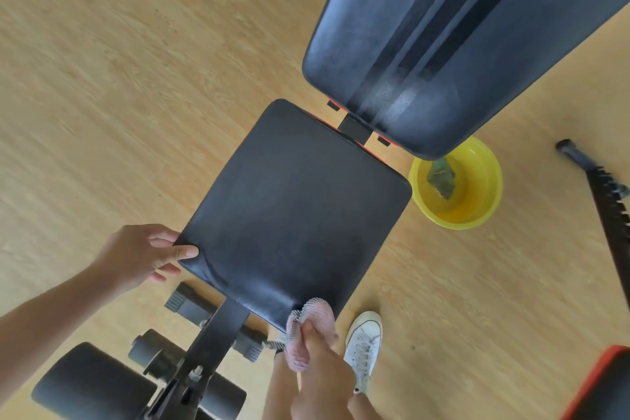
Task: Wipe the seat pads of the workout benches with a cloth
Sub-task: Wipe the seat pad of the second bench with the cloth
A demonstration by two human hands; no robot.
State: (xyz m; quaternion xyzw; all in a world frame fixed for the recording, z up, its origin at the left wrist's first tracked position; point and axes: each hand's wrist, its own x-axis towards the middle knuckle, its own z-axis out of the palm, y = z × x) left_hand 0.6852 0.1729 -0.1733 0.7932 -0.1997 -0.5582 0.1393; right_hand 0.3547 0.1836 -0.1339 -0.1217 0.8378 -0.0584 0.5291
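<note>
A black square seat pad [293, 211] of a workout bench fills the middle of the head view, with the longer black back pad [453, 34] beyond it at the upper right. My left hand [143, 256] grips the seat pad's near left corner, thumb on top. My right hand [320, 372] is closed on a pink cloth [306, 327] pressed against the pad's near right edge.
A yellow bowl [477, 211] holding a green rag [441, 177] stands on the wooden floor right of the bench. Black foam leg rollers [92, 382] and the bench frame lie at the bottom left. A white shoe [363, 344] and another bench's red-edged pad [603, 389] are at the right.
</note>
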